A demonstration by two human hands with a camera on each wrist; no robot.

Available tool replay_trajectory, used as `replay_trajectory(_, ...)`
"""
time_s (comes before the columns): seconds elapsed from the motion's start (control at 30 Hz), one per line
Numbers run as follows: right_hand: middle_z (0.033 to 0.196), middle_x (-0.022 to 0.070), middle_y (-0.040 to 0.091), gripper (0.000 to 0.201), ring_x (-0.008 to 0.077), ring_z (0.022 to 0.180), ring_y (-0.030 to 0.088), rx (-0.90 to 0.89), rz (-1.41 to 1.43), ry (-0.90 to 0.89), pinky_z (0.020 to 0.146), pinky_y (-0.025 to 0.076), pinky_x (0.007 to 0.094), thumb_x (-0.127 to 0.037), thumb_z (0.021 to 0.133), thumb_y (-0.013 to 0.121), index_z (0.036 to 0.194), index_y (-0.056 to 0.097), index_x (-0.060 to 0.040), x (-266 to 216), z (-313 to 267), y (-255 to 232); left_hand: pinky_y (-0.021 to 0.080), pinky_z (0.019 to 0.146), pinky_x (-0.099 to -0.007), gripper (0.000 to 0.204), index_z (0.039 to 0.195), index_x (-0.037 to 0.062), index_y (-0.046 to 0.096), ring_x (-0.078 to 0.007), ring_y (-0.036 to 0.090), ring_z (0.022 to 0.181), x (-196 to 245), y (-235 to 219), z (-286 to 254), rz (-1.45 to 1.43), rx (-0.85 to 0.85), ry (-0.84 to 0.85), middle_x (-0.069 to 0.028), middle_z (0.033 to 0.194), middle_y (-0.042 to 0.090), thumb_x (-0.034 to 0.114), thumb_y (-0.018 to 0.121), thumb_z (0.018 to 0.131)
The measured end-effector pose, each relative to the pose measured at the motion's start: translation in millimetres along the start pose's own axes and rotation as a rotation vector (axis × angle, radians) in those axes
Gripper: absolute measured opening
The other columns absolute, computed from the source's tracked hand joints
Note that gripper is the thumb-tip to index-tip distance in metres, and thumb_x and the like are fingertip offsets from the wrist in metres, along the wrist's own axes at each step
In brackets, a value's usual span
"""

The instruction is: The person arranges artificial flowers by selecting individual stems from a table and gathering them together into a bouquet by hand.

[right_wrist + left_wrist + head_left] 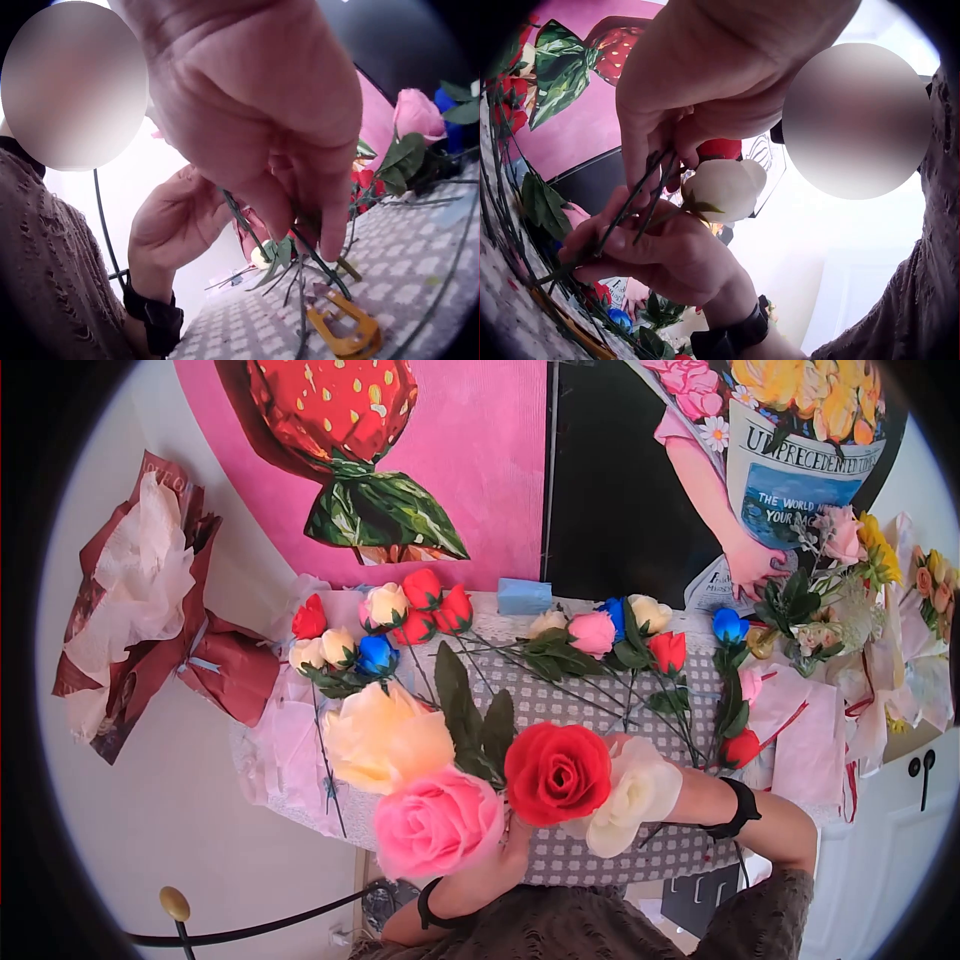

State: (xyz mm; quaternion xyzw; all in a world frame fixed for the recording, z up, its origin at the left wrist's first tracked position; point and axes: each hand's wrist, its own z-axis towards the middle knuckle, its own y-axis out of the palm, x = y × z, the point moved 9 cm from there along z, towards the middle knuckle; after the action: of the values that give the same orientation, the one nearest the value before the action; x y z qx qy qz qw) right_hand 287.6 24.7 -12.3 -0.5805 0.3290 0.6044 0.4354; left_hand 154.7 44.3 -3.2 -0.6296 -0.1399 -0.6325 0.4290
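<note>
Four large fabric roses cluster in front of the person: a cream rose (388, 735), a pink rose (438, 822), a red rose (558, 772) and a white rose (632, 800). Below the pink bloom, the left hand (503, 863) grips the dark green stems (654, 180), fingers curled round them. The right hand (667, 255) meets it and pinches stems between thumb and fingers, close under the white rose's base. Blooms mostly hide the right hand in the head view. Orange tool handles (345, 326) lie on the checked cloth beneath the hands.
Smaller roses, including a blue rose (377, 655), lie along the back of the table. A checked cloth (600, 850) covers it. A dark red wrapped bouquet (230, 675) stands left, mixed flowers (830, 600) right. A rope barrier (270, 930) runs at lower left.
</note>
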Motion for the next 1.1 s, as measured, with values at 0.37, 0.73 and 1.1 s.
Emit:
replay_trajectory(0.37,0.093,0.0095,0.062,0.020,0.0237,0.084,0.061,0.141,-0.353,-0.142,0.076,0.049,0.0324,-0.005,0.078,0.071,0.095,0.061,-0.0014,-38,11,-2,0.047,0.079,-0.0329,0.023,0.096,-0.0012,0.063,-0.0286,0.064,0.087,-3,-15,2,0.003,0.146,-0.046,-0.0137,0.095,0.067,-0.008,0.056,0.074)
replay_trajectory(0.73,0.091,0.0067,0.064,0.047,0.0163,0.089,0.063,0.420,-0.855,0.094,0.075,0.053,0.0305,-0.001,0.080,0.072,0.122,0.050,-0.0041,-45,14,-57,0.050,0.080,-0.0257,0.029,0.122,-0.0031,0.053,-0.0143,0.058,0.094,-32,-13,4,-0.456,-0.020,-0.082,-0.0115,0.124,0.056,0.008,0.048,0.095)
replay_trajectory(1.1,0.117,0.0036,0.058,0.037,0.0184,0.106,0.058,0.231,-0.082,0.111,0.089,0.047,0.0365,-0.020,0.090,0.056,0.125,0.050,-0.0084,5,1,37,0.049,0.084,-0.0268,0.034,0.122,0.0041,0.046,-0.0175,0.056,0.095,-27,-1,-11,-1.529,-0.059,-0.137,-0.0085,0.111,0.054,0.027,0.053,0.097)
